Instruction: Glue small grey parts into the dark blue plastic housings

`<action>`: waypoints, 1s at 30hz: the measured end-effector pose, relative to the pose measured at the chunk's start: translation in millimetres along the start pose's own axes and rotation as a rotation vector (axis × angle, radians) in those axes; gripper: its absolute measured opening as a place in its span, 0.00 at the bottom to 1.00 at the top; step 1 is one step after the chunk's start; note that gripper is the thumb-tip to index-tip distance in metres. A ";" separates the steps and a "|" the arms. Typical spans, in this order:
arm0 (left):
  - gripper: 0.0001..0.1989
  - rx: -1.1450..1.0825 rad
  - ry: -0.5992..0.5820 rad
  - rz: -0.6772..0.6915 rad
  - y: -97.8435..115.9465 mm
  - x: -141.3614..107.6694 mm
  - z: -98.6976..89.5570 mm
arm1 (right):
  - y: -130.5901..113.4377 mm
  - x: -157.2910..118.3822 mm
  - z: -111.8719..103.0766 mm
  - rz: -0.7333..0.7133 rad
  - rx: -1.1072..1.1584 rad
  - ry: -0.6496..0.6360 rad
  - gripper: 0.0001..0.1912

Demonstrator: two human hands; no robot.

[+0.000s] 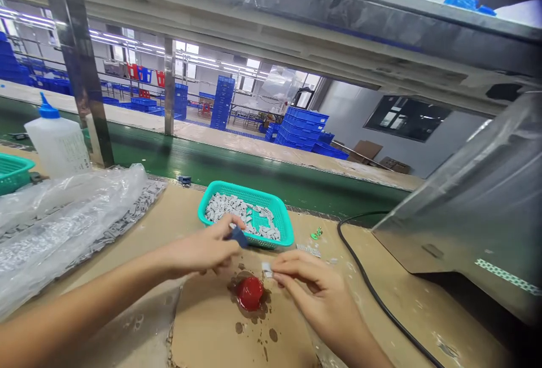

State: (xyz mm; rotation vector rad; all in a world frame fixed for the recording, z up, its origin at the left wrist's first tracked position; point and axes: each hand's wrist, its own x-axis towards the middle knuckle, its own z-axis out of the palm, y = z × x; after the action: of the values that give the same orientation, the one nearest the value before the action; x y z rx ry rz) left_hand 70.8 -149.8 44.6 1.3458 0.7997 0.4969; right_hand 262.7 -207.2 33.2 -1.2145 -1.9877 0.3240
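My left hand [209,248] is closed on a small dark blue part [239,236], just in front of the turquoise basket [288,224]. Small grey-white plastic pieces [231,205] fill much of that basket. Between thumb and fingertips, my right hand [311,283] pinches a small white piece [266,268]. Below and between both hands sits a glossy red lump [249,293] on a cardboard sheet [212,331], ringed by dark wet stains. Its exact kind I cannot make out.
A clear plastic bag of grey pieces [76,227] lies at left, by a white bottle with a blue cap [57,142]. A black cable [368,277] crosses the right side. Beyond the table runs a green conveyor belt [186,156]. A small green item [317,233] lies right of the basket.
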 end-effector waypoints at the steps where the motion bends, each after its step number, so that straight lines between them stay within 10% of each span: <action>1: 0.15 0.061 0.065 0.005 1.9 -0.9 -2.3 | 3.0 -2.6 2.0 0.030 0.012 -0.031 0.08; 11: 0.12 0.326 0.270 0.278 -1.7 10.5 -10.3 | 8.8 -11.7 11.1 0.081 0.075 -0.175 0.10; 19: 0.14 0.217 0.298 0.182 -2.7 9.4 -8.8 | 12.7 -13.0 11.4 0.074 0.073 -0.201 0.10; 30: 0.09 0.147 0.280 0.324 -11.4 13.8 -3.3 | 3.5 -9.8 5.4 -0.011 0.118 -0.017 0.09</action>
State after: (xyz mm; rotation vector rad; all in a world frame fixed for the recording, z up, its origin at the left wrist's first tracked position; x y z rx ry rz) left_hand 75.9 -139.7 30.4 1.5735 0.8621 0.9112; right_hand 263.5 -212.8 22.9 -1.1298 -1.9602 0.4406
